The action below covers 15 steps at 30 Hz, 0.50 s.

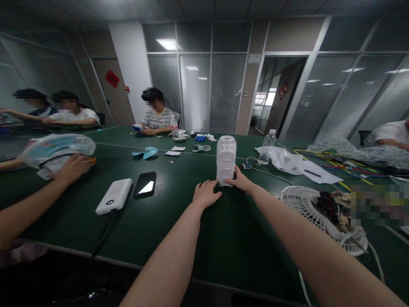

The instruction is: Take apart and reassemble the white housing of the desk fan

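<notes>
A white plastic housing [226, 160] with slots near its top stands upright on the green table [179, 204]. My right hand [240, 180] grips its lower right side, thumb in front at the base. Just left of the base, my left hand [207, 194] rests on the tabletop with its fingers spread; its fingertips are close to the housing, and nothing is held in it.
A phone [145, 184] and a white power bank [114, 196] lie at the left. Beyond are blue fan blades [146, 153] and a water bottle [267, 147]. A white fan grille [303, 204] lies right. At far left, a co-worker's hand [74, 168] touches a fan [60, 149].
</notes>
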Available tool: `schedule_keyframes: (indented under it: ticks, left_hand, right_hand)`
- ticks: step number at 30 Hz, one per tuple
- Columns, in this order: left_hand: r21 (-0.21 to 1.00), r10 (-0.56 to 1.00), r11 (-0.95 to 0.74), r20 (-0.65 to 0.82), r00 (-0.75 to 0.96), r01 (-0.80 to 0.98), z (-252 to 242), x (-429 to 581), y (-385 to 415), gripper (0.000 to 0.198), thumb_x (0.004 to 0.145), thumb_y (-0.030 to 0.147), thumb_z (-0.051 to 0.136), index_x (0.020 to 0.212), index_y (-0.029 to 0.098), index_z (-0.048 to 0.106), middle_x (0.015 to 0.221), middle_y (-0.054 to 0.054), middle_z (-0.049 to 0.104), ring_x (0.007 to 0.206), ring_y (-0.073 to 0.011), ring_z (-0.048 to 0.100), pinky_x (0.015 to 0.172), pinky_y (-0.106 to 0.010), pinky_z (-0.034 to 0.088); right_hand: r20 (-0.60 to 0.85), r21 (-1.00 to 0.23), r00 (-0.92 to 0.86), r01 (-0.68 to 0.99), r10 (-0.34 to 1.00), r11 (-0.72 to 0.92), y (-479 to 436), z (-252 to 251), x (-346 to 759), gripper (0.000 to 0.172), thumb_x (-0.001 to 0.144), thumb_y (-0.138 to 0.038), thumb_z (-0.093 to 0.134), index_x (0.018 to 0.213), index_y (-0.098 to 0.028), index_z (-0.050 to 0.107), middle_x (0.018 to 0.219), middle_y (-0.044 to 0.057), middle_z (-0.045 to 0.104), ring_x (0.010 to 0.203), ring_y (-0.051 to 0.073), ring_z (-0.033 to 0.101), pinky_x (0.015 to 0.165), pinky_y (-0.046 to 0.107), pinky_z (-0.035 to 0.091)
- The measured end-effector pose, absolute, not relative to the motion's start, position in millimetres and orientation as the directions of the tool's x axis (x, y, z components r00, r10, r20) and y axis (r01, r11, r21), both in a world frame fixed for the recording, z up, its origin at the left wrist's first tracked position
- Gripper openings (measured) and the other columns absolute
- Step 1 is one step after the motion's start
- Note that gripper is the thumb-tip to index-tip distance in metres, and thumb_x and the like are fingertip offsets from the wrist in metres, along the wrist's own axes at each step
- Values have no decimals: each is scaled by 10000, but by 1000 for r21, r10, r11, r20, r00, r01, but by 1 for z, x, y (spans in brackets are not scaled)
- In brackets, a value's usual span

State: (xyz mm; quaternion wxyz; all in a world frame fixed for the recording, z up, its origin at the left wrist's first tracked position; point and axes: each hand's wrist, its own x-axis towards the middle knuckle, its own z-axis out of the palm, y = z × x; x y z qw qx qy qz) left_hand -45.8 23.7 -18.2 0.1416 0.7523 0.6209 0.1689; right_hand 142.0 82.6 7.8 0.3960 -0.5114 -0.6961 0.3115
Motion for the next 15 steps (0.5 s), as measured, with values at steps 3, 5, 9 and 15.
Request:
schedule_keyframes:
  ticks: [3, 5, 9, 15]
  left_hand:
    - [435, 982, -188, 84, 169, 881, -17, -46, 23, 598, 847, 536, 449, 1399, 309, 405, 1486, -32, 416, 1411, -274, 292, 1145, -539, 158]
    - [440, 981, -193, 88, 172, 877, -16, -46, 22, 569, 851, 524, 452, 1381, 318, 427, 1480, -19, 426, 1411, -271, 291, 1145, -540, 161]
    - [458, 978, -206, 91, 185, 865, -16, -48, 22, 539, 853, 516, 469, 1358, 330, 456, 1479, -6, 427, 1411, -272, 294, 1145, -554, 157]
    - [497, 980, -200, 98, 174, 844, -20, -49, 23, 489, 868, 480, 475, 1338, 344, 481, 1482, 2, 422, 1413, -267, 292, 1153, -541, 147]
  right_hand:
    - [269, -805, -90, 526, 959, 275, 63, 17, 148, 973, 642, -275, 776, 1456, -183, 251, 1443, 161, 440, 1312, 315, 447, 1104, 526, 328]
    - [358, -734, -67, 597, 931, 325, 36, 25, 161, 835, 725, -332, 708, 1435, -179, 295, 1436, 170, 438, 1289, 323, 470, 1071, 531, 371]
    - [658, -420, -128, 755, 742, 504, -49, 44, 214, 488, 861, -396, 538, 1311, -229, 446, 1280, 111, 572, 1196, 285, 550, 1012, 506, 448]
    - [849, -299, 159, 930, 504, 211, -137, 45, 335, 608, 842, -558, 483, 1401, -416, 290, 1376, 177, 475, 1334, 286, 401, 1116, 459, 295]
